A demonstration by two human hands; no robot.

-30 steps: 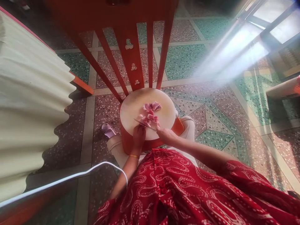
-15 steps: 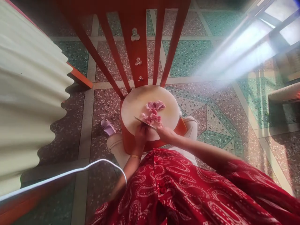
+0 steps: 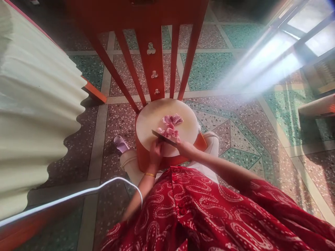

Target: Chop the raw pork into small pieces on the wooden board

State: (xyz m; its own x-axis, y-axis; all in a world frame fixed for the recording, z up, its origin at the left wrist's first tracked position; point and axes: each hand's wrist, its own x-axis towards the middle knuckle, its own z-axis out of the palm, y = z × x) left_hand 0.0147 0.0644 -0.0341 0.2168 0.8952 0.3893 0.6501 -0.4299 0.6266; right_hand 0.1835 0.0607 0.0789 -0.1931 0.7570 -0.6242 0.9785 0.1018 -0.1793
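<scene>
A round pale cutting board [image 3: 146, 120] rests on the seat of a red-brown chair. Pieces of raw meat [image 3: 169, 129] lie near its middle, with a larger piece of meat [image 3: 172, 119] behind them. My right hand [image 3: 185, 149] is closed around the handle end of a knife [image 3: 163, 137], whose blade points left across the near side of the meat. Just below the blade, at the board's near edge, my left hand [image 3: 156, 151] has its fingers curled. The blade partly covers those fingertips, and whatever they grip is hidden.
The slatted chair back [image 3: 150, 62] rises beyond the board. A white cable [image 3: 104, 184] crosses at lower left, close to my left forearm. Cream pleated cloth [image 3: 39, 115] hangs at left. My legs straddle the chair on a patterned floor [image 3: 209, 69].
The knife's blade has tilted so more of its flat side shows. Both hands stay close to their earlier places at the board's near edge. The view has shifted slightly.
</scene>
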